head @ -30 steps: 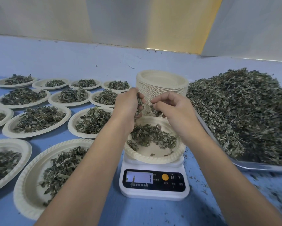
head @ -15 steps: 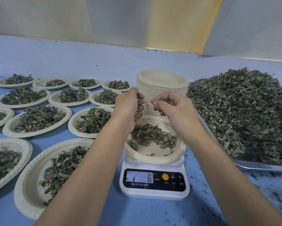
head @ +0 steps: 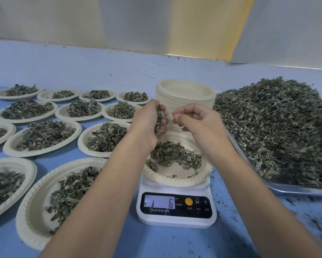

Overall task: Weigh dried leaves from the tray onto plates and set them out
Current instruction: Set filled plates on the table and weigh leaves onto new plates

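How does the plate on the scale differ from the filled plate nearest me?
The plate on the scale holds a sparse scatter; the nearest filled plate a fuller heap. The first sits raised on the scale, the second on the blue table. Both are cream, ribbed-rimmed.

The tray [head: 296,189] runs off the right edge; small print on the scale [head: 176,219] is unreadable.

Dried leaves [head: 277,127] heaped on tray [head: 296,189], few on scale plate [head: 175,181]

Both bare forearms reach forward side by side. The left hand [head: 147,123] grips a clump of dried green leaves [head: 159,118]; the right hand [head: 197,123] faces it, fingers curled.
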Demonstrator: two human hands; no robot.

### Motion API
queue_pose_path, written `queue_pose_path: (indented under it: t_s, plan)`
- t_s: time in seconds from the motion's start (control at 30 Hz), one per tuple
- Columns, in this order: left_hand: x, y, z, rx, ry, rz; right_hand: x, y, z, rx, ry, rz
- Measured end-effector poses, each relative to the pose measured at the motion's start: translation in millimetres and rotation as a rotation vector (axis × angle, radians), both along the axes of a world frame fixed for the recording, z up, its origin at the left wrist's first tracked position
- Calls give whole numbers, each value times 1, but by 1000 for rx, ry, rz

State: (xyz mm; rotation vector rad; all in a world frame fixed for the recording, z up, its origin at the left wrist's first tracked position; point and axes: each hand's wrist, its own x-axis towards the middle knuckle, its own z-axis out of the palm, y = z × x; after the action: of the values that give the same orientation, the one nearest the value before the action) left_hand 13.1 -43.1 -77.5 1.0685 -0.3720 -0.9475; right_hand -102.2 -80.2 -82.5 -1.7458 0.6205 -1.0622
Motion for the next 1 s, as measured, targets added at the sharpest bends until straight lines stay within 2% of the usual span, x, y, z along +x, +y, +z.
queue_pose_path:
  t_s: [0.1, 0.17, 0.23, 0.5, 0.63, 0.73, 0.83, 0.9, 1.0]
  plan:
    - [-6, 2, 5, -100, 279, -63, 4, 3, 0, 135, -109, 49]
    - [-11, 2, 8, -141, 361, -62, 6, 5, 0, 240, -166, 102]
    - [-13, 2, 9, -149, 376, -47, 7, 6, 0, 262, -175, 121]
    - [-4, 2, 5, -90, 282, 3, -5, -3, 7, 124, -30, -42]
    - [-4, 1, 4, -80, 246, 18, -4, -4, 5, 67, -12, -44]
    - [-8, -1, 2, -28, 189, 38, -1, 1, 4, -50, 29, -12]
    - [-13, -4, 0, 24, 62, 36, 5, 9, 2, -305, 186, -45]
    - [-18, -4, 0, 39, -105, 69, 8, 12, 0, -448, 289, -103]
    - [-23, -5, 0, 77, -411, 149, 9, 13, -1, -474, 254, -162]
